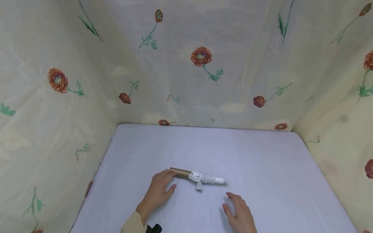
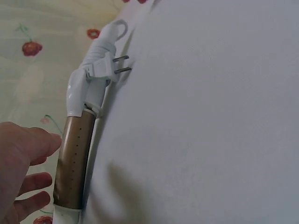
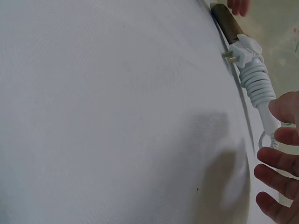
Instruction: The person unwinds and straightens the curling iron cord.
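Note:
A curling iron [image 1: 182,173] with a gold-brown barrel and white handle lies on the white table. Its white cord [image 1: 207,178] is wound in coils round the handle, and the two-pin plug [image 1: 199,186] sticks out toward me. My left hand [image 1: 159,191] is at the barrel's left end, its fingertips overlapping it in the head view; whether they touch is unclear. From the left wrist view, the thumb [image 2: 44,143] is close beside the barrel. My right hand [image 1: 239,212] hovers nearer to me than the handle's tip, fingers spread and loosely bent, with nothing in them.
A white cloth covers the table [image 1: 262,161], which has rounded back corners. Pale curtains [image 1: 233,64] with red flowers hang along the back and both sides, close to its edges. A dark object [image 1: 154,228] shows at my left wrist.

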Motion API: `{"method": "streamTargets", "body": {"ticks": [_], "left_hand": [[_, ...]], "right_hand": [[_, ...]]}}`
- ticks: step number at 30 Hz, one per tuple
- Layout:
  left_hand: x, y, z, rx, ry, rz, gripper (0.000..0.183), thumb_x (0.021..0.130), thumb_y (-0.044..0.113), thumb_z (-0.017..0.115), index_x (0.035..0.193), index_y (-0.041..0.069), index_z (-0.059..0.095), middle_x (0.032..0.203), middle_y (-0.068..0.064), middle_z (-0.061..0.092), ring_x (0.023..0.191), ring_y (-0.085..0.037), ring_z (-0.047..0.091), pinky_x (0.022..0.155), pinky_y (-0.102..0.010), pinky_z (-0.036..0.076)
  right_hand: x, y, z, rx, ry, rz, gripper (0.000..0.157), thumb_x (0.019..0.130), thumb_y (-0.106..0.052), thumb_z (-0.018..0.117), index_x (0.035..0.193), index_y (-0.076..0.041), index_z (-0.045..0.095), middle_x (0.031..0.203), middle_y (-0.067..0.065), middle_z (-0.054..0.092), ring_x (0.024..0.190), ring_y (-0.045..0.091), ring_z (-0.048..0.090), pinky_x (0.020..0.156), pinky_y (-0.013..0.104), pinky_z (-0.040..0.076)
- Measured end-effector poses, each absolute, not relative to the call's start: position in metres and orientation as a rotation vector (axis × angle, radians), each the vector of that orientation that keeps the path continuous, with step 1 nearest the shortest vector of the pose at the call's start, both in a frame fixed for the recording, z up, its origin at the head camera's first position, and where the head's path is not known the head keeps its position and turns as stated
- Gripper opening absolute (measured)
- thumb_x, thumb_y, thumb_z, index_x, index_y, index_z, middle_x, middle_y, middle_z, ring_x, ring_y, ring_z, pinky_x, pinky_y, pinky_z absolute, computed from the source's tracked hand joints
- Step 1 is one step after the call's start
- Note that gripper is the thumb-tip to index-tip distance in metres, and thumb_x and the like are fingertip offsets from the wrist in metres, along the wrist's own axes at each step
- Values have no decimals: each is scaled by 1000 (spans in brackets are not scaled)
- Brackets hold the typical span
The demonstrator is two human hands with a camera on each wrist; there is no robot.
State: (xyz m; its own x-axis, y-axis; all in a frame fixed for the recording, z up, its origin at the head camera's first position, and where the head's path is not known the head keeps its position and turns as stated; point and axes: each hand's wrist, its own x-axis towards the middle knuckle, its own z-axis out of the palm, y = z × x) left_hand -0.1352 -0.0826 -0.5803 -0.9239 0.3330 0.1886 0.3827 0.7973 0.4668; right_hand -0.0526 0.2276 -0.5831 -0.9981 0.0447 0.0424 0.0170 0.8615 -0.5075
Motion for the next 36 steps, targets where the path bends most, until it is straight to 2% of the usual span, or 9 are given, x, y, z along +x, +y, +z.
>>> {"method": "streamTargets", "body": {"ticks": [8, 16, 22, 27, 36], "left_hand": [[-161, -58, -590, -710, -2818, -724, 53, 85, 25, 70, 134, 17, 50, 134, -4, 52, 127, -23, 46, 106, -47, 32], [-171, -42, -597, -757, -2872, -650, 52, 86, 29, 69, 133, 20, 51, 132, 0, 54, 126, -19, 47, 107, -51, 29], [-173, -30, -605, -762, -2860, -591, 46, 83, 29, 72, 126, 23, 56, 120, 2, 60, 115, -17, 53, 102, -53, 28], [-170, -25, -610, -705, -2850, -604, 40, 83, 33, 72, 120, 25, 60, 106, 6, 61, 100, -14, 55, 94, -48, 30], [-166, -28, -608, -608, -2780, -711, 37, 79, 36, 73, 113, 25, 63, 101, 6, 63, 93, -14, 56, 89, -46, 30]], "right_hand": [[-47, 222, -583, -101, -3019, 882, 41, 90, -26, 62, 127, -11, 54, 122, 9, 60, 114, 33, 56, 91, 54, 42], [-43, 225, -580, -136, -3032, 882, 39, 90, -25, 62, 125, -11, 54, 120, 7, 61, 113, 32, 56, 93, 51, 43], [-42, 226, -579, -153, -3039, 936, 38, 91, -25, 61, 126, -11, 53, 120, 6, 60, 115, 31, 55, 95, 51, 42], [-39, 222, -577, -164, -3042, 939, 37, 91, -26, 61, 124, -12, 54, 118, 4, 61, 114, 29, 56, 96, 48, 43], [-40, 219, -578, -103, -2942, 916, 33, 89, -22, 64, 120, -12, 57, 115, 3, 60, 111, 24, 58, 94, 44, 45]]}}
